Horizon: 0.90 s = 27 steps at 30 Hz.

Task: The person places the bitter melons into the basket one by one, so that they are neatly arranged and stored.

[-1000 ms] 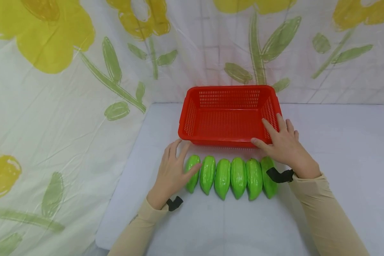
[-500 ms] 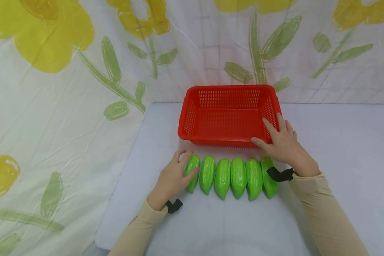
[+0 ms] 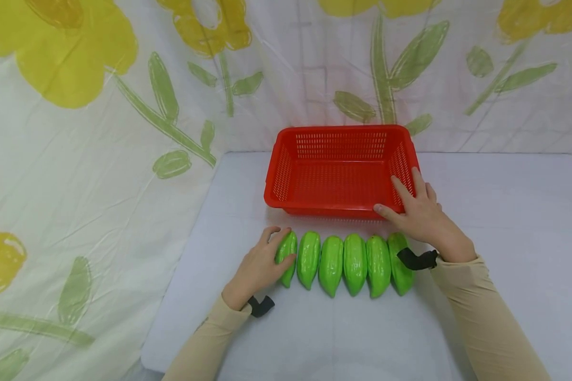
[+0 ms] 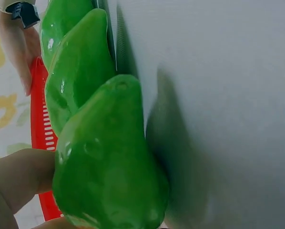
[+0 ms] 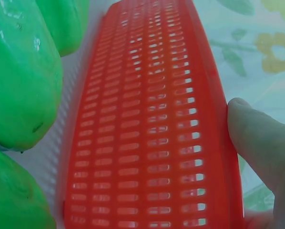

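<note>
Several plump, glossy green bananas point(image 3: 331, 264) lie side by side in a row on the table. My left hand point(image 3: 259, 267) is at the leftmost green banana point(image 3: 287, 264), its thumb on the near side and fingertips at the far end. In the left wrist view, the thumb point(image 4: 25, 174) presses against that banana's side, and part of a finger shows below. Behind the row stands a red plastic basket point(image 3: 324, 210) with nothing in it. My right hand point(image 3: 421, 214) rests on its near right corner with spread fingers; in the right wrist view the thumb point(image 5: 254, 138) touches the rim.
A white table point(image 3: 314, 338) carries everything, and its back edge meets a hanging white cloth point(image 3: 286, 90) with a yellow flower print. The rightmost banana point(image 3: 400, 270) lies partly under the right wrist's black strap point(image 3: 417, 260).
My left hand has come back from near the basket's left corner and closed in around the leftmost green banana. The right hand stays at the basket corner.
</note>
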Motion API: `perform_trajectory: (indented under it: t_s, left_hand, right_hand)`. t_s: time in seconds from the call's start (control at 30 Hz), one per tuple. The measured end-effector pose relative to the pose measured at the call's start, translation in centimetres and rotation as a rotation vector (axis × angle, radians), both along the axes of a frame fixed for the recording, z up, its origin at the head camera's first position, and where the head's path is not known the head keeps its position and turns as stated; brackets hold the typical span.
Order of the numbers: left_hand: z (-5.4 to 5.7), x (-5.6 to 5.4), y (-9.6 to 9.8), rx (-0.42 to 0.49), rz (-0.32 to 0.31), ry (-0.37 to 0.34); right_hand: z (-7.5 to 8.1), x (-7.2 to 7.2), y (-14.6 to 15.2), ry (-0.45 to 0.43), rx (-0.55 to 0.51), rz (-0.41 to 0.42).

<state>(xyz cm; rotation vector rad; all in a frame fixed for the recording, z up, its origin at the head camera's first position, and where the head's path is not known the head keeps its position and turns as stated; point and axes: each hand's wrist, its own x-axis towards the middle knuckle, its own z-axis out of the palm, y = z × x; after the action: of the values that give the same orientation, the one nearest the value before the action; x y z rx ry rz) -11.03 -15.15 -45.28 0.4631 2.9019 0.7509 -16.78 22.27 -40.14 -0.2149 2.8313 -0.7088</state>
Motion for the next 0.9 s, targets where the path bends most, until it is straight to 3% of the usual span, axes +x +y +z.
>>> perform_trajectory:
  t_s: [0.53,0.9]
  left_hand:
    - [0.1,-0.2,0.2,0.052,-0.004,-0.088]
    - [2.0,0.1,0.2,0.064,-0.005,-0.032]
  right_hand:
    - [0.1,0.0,0.0,-0.011,-0.027,-0.006]
    - [0.1,-0.1,0.1,-0.035,-0.035,-0.009]
